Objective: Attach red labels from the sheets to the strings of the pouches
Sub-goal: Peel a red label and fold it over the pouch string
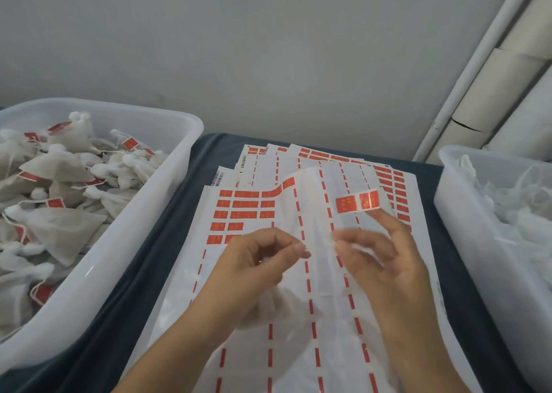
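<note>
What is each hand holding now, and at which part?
The red label sticks to a fingertip of the right hand by its right end. Both hands seem to pinch a pouch string; the left hand rests over the pouch. The string is too blurred to confirm.

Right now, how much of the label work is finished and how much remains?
Done: the left bin holds many pouches with red labels on their strings. In hand: a peeled red label sticks to a finger of the right hand, while the left hand holds a white pouch over the label sheet. Left: the right bin holds white material with no red showing, and the sheets still carry labels.
</note>
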`<act>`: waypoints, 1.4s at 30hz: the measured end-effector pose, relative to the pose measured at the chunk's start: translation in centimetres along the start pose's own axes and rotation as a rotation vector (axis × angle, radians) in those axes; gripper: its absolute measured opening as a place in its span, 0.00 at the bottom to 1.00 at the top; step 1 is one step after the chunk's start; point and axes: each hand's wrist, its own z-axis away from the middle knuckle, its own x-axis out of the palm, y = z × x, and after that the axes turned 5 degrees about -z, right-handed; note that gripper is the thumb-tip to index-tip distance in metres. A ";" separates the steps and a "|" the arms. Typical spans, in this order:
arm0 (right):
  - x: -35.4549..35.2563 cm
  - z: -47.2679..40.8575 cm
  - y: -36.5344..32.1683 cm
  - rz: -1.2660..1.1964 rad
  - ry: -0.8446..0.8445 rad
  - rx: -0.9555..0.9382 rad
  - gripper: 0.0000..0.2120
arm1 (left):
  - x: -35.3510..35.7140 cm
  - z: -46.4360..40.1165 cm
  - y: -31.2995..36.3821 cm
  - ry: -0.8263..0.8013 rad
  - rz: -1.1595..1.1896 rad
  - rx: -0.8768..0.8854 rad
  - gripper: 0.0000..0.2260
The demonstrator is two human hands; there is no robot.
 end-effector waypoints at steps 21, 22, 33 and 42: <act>0.0 0.1 0.1 0.185 -0.240 -0.063 0.07 | -0.1 0.2 0.1 -0.042 -0.126 -0.008 0.04; 0.0 0.1 0.1 0.194 -0.230 -0.069 0.07 | -0.1 0.2 0.2 -0.040 -0.123 -0.009 0.04; 0.3 0.3 0.3 0.279 -0.182 -0.191 0.01 | 0.3 0.2 0.3 -0.045 -0.101 -0.026 0.09; -0.7 -0.5 -0.4 0.126 -0.013 0.004 0.18 | 0.0 0.2 0.1 -0.025 0.084 -0.081 0.13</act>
